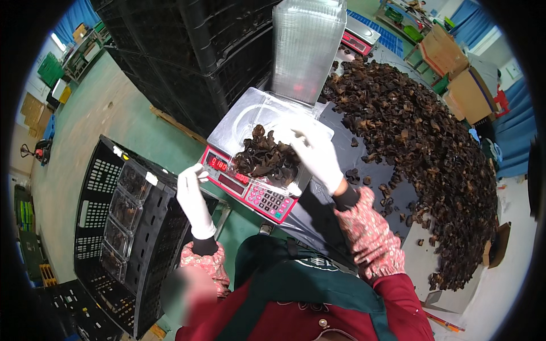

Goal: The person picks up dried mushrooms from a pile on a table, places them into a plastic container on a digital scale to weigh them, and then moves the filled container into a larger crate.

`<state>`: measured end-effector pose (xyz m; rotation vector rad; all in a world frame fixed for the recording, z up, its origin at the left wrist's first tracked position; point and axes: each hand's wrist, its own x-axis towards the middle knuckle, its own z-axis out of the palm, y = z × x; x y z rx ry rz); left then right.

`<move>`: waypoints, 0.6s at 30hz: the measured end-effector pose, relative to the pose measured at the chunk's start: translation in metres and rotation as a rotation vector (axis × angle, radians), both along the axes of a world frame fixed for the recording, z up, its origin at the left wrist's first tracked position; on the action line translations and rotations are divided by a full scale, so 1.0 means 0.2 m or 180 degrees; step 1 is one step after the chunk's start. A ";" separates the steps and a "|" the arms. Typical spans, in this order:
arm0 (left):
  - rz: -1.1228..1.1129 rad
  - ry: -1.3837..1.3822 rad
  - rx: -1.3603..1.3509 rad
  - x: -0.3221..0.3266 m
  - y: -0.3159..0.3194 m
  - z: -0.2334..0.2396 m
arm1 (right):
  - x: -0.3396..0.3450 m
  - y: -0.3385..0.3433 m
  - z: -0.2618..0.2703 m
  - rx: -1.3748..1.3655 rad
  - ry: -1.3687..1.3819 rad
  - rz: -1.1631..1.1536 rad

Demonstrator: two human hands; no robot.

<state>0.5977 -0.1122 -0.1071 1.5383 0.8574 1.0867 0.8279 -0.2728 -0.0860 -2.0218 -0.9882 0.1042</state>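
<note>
A red digital scale with a steel platform stands before me, its display lit. On it lies a clear plastic tray holding dark wood ear mushrooms. My right hand, in a white glove, is over the right side of the mushrooms, fingers bent; glare hides whether it grips any. My left hand, also white-gloved, hovers left of the scale's front with its fingers curled and nothing visible in it. A tall stack of clear plastic containers rises behind the platform.
A large heap of wood ear mushrooms covers the right side of the table. Black crates are stacked at the back left. Lower left, a black crate holds filled clear containers. Another scale stands behind the container stack.
</note>
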 end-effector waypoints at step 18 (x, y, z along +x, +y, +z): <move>-0.1114 -0.0010 0.0485 -0.06 -0.40 -0.15 | -0.01 -0.43 -0.09 0.0385 0.1874 -0.0384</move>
